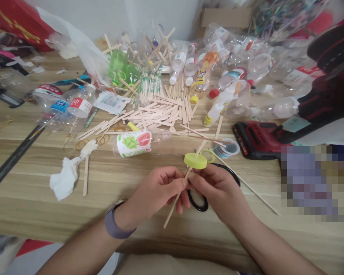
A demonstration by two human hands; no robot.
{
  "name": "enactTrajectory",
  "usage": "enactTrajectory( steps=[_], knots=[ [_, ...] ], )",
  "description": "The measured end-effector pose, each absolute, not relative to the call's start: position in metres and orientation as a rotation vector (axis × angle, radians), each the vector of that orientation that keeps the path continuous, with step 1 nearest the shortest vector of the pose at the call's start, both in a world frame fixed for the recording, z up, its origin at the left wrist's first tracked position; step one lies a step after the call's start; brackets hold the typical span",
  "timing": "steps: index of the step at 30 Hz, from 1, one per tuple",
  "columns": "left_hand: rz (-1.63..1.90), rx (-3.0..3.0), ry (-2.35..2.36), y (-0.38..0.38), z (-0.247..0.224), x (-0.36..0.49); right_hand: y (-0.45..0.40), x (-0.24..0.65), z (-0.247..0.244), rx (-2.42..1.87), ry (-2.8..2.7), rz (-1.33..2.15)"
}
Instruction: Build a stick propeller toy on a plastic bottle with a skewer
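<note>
My left hand (172, 187) pinches a thin wooden stick (172, 214) that slants down toward me. A yellow-green round cap (195, 160) sits at the stick's upper part, and wood shows above it too. Just under the cap, the closed fingertips of my right hand (215, 187) press on the same stick, almost touching my left thumb. Black-handled scissors (199, 202) lie beneath my right hand, their blades hidden. Beyond my left hand, a clear plastic bottle (143, 142) with a fruit label lies on its side.
Loose craft sticks (160, 112) and several plastic bottles (240, 68) crowd the table's back. On the right stands a red-and-black cordless tool (260, 139). A small round tub (227, 148) and a long skewer (255, 191) lie nearer. Crumpled tissue (64, 177) is at left.
</note>
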State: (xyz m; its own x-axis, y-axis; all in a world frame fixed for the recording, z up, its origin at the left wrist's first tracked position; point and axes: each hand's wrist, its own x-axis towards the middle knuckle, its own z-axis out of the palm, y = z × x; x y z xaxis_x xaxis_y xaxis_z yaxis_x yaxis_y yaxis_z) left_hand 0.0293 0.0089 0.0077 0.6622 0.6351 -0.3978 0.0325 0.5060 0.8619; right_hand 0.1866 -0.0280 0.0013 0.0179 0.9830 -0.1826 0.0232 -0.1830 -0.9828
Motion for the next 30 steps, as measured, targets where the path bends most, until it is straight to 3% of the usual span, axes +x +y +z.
enactTrajectory(
  steps=[21,30],
  knots=[
    [0.556,1.125,0.933,0.000,0.006,0.030,-0.028,0.184,0.006,-1.235,-1.128,1.189],
    [0.719,1.594,1.067,-0.007,0.007,0.027,-0.030,0.184,0.002,-1.230,-1.138,1.173]
  ],
)
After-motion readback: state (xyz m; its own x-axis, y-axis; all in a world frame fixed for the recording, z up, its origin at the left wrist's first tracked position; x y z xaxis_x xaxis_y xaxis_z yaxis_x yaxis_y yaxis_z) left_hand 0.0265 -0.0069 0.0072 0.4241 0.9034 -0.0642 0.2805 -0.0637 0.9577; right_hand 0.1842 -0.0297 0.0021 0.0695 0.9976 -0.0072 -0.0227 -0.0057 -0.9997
